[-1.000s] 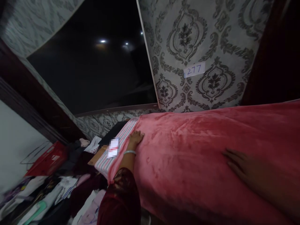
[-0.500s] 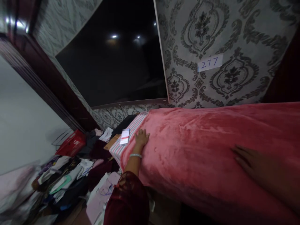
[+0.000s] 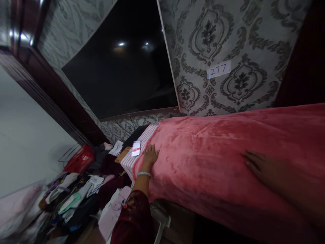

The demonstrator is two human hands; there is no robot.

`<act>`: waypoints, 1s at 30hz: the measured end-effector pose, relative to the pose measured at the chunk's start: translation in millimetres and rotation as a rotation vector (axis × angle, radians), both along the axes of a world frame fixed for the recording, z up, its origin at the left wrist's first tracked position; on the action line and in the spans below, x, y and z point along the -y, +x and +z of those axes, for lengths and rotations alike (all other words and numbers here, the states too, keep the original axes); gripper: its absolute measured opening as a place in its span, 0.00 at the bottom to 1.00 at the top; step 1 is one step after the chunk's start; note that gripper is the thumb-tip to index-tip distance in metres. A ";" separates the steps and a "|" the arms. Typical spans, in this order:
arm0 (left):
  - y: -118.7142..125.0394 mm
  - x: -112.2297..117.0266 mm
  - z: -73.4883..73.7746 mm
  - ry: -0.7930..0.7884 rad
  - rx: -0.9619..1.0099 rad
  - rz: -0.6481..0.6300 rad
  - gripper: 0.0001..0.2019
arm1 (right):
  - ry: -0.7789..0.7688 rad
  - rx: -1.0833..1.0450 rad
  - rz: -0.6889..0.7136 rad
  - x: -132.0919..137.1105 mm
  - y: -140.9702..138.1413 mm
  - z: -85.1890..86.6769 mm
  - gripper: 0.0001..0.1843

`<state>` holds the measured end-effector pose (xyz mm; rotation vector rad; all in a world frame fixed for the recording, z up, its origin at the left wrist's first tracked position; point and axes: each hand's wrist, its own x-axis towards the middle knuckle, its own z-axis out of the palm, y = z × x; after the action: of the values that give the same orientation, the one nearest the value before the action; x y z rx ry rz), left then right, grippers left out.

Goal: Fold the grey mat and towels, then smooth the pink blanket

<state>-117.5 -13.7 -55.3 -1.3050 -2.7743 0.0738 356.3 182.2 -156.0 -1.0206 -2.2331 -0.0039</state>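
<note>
A pink plush blanket (image 3: pixel 203 145) is spread over a long surface, its front side hanging down. My left hand (image 3: pixel 150 156) lies on it near the left edge, fingers apart and holding nothing. Farther right, my right hand (image 3: pixel 261 169) rests on the blanket with its fingers stretched out, in dim light. Under the blanket's left end a striped cloth (image 3: pixel 130 162) shows. On that cloth lies a phone with a lit screen (image 3: pixel 136 149), left of my left hand and apart from it.
Heaped clothes (image 3: pixel 73 200) cover the floor at the left, beside a red basket (image 3: pixel 80 158). A large dark television (image 3: pixel 122 67) stands against the patterned wall, which bears a paper label marked 277 (image 3: pixel 219 69). Below the blanket's front edge is a pale frame-like bar (image 3: pixel 162 222).
Both hands stay flat on the blanket. My view has shifted slightly, and the right hand appears a little farther left and higher. More of the pale bar under the blanket shows.
</note>
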 end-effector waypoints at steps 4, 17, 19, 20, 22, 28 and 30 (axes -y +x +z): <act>18.8 -12.5 13.8 0.016 -0.013 0.012 0.30 | 0.018 0.044 0.012 2.4 -4.6 6.4 0.29; 70.0 -52.9 -10.8 0.049 -0.049 -0.190 0.31 | -0.073 0.042 -0.023 11.9 -11.8 21.6 0.27; 69.3 -53.0 -9.7 0.048 -0.048 -0.188 0.31 | -0.090 0.046 -0.030 13.0 -12.6 24.6 0.27; 69.5 -53.0 -8.8 0.049 -0.048 -0.188 0.31 | -0.098 0.047 -0.029 13.3 -12.8 26.0 0.27; 70.8 -53.1 -7.6 0.051 -0.048 -0.189 0.31 | -0.108 0.042 -0.026 13.5 -13.0 28.1 0.26; 72.2 -53.6 -10.1 0.083 -0.052 -0.190 0.31 | -0.110 0.058 -0.025 15.2 -12.4 32.0 0.26; 71.6 -53.5 -11.2 0.093 -0.047 -0.195 0.31 | -0.108 0.071 -0.023 16.2 -11.9 33.6 0.27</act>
<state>-45.9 39.8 -66.5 -1.5200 -2.5640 -0.0355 344.4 165.9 -122.4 -1.1204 -2.3070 0.0718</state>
